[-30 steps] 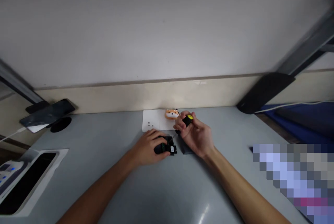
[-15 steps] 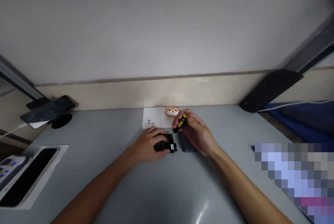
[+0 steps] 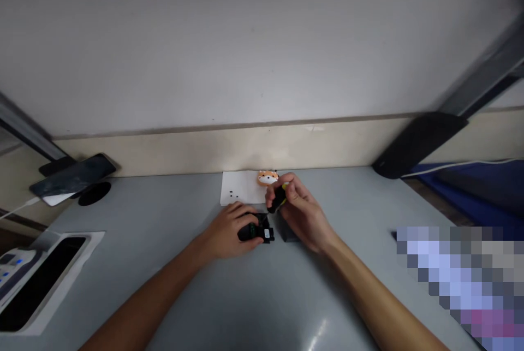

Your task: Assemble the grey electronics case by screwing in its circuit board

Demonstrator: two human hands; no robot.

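My left hand (image 3: 227,230) lies curled over a small black device (image 3: 257,230) on the grey table (image 3: 172,242), pinning it down. A green part shows inside the device. My right hand (image 3: 301,212) is closed round a short black and yellow screwdriver (image 3: 278,198), whose tip points down at the device. A dark flat piece (image 3: 289,233) lies right of the device, partly under my right hand. Behind them a white sheet of paper (image 3: 241,188) carries a few tiny black screws (image 3: 232,194) and a small orange animal figure (image 3: 268,178).
A phone (image 3: 71,179) leans on a black stand at the back left, with a white cable. A white tray with a dark inside (image 3: 39,280) sits at the left edge. A black slanted object (image 3: 415,143) and blue cloth (image 3: 470,184) lie at the right. The wall runs close behind.
My right hand has tilted the screwdriver down and moved it left, closer to the device. My left hand has stayed on the device.
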